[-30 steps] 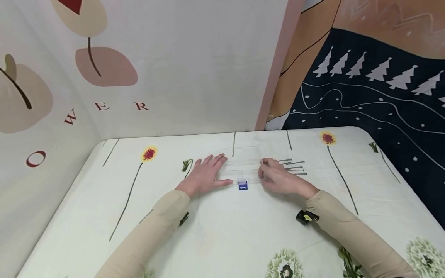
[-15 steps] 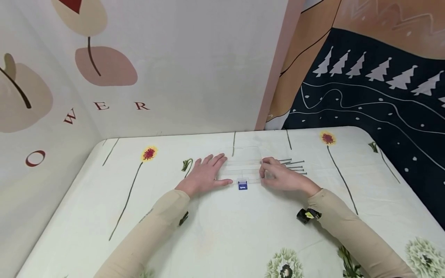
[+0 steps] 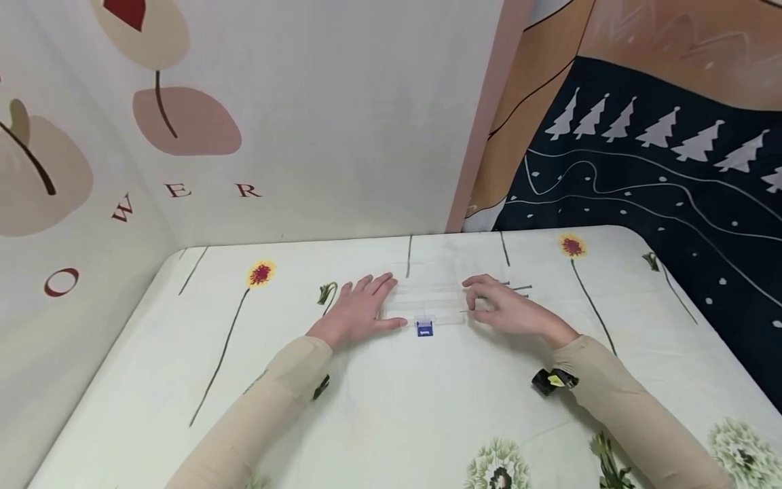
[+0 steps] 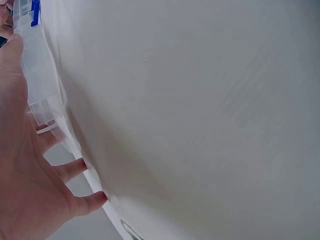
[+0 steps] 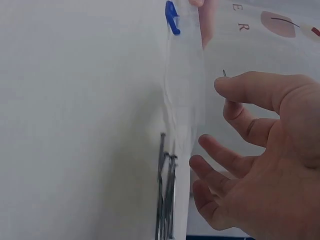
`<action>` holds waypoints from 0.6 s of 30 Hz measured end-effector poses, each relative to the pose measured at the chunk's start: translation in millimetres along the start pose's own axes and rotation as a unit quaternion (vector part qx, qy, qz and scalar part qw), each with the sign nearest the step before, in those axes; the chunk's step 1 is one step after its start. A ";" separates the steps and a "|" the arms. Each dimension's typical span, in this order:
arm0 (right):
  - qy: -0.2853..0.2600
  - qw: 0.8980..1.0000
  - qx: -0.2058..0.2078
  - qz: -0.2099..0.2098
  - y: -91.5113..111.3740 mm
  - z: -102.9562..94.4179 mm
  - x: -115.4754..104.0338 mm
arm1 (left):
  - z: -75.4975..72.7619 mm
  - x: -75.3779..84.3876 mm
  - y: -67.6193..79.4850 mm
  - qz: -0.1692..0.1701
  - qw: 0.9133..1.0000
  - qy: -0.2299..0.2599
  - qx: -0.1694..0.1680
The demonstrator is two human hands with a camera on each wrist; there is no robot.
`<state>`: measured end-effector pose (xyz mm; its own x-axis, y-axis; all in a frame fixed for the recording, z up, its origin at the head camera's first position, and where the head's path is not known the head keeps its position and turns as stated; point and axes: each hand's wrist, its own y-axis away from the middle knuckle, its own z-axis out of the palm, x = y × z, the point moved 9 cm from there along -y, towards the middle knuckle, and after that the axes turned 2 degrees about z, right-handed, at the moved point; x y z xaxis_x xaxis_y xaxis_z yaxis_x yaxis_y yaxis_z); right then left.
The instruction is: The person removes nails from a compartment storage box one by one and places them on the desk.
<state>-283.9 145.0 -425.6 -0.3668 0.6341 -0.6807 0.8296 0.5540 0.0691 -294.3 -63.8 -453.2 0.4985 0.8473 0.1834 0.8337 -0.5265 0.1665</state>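
A clear plastic box (image 3: 427,294) with a blue latch (image 3: 424,329) at its front lies on the flowered tablecloth. My left hand (image 3: 360,312) rests at its left end, fingers spread and straight, thumb along the front edge; the left wrist view shows the thumb against the box wall. My right hand (image 3: 510,305) is raised at the box's right end. Thumb and index finger pinch a thin nail (image 5: 224,73), mostly hidden by the fingers, its end pointing toward the box. Beneath and beyond that hand lie several long grey nails (image 5: 167,195), partly covered by it in the head view.
The tablecloth (image 3: 366,407) is printed with flowers and stems that lie flat. Behind the table's far edge hangs a pale curtain (image 3: 336,136), with a dark tree-patterned cloth (image 3: 641,170) at the right. Each wrist wears a small black camera (image 3: 546,382).
My right hand has shifted right, off the box's right end, with the pinched nail's end now showing ahead of the fingertips. My left hand stays on the box.
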 end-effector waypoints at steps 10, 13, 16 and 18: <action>0.022 0.999 0.037 0.001 17.1 -21.8 13.2 | -0.5 0.4 1.1 0.002 1.000 0.001 0.004; 0.032 0.999 0.038 0.005 22.4 -22.9 17.4 | 0.6 -0.3 1.1 0.002 1.000 0.000 0.004; 0.042 0.998 0.043 0.010 27.9 -23.8 23.4 | 0.9 -0.1 0.4 0.004 1.000 0.000 0.006; 0.045 0.998 0.049 0.015 31.3 -25.4 27.6 | 0.2 0.5 -0.6 0.006 1.000 0.001 0.009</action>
<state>-278.7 193.5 -423.7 -0.3744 0.6981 -0.6103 0.8763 0.4816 0.0132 -294.5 -63.1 -453.4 0.5084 0.8407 0.1867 0.8318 -0.5355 0.1462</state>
